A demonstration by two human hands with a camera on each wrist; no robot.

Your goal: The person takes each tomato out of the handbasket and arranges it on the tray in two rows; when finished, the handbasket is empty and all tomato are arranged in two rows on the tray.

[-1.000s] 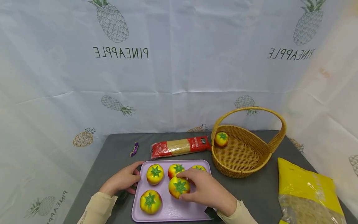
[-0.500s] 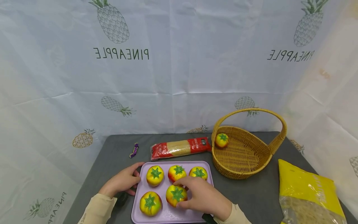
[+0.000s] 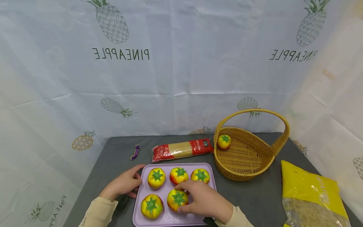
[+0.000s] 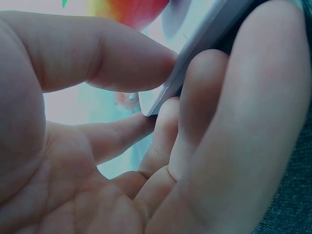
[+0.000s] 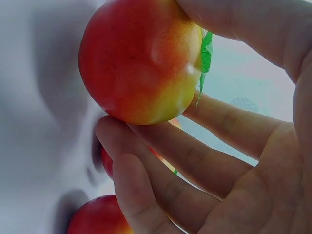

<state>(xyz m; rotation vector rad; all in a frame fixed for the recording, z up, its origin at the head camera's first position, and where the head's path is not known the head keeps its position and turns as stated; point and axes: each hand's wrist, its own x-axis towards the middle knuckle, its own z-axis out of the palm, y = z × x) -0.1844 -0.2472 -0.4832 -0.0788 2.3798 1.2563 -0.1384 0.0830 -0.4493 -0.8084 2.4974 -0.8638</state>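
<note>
My right hand (image 3: 204, 199) has its fingers (image 5: 146, 195) wrapped round the front-right tomato (image 3: 177, 200), basket (image 3: 279, 143) off right, while my left hand (image 3: 123, 184) pinches the tray (image 3: 167, 219) edge.

Wicker basket (image 3: 279, 143), noodle packet (image 3: 181, 149), yellow bag (image 3: 310, 192), purple cord (image 3: 135, 152)

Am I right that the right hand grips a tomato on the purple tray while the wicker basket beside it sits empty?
Not quite: the wicker basket holds one tomato, as the head view shows. The right hand does grip a tomato on the purple tray.
</note>
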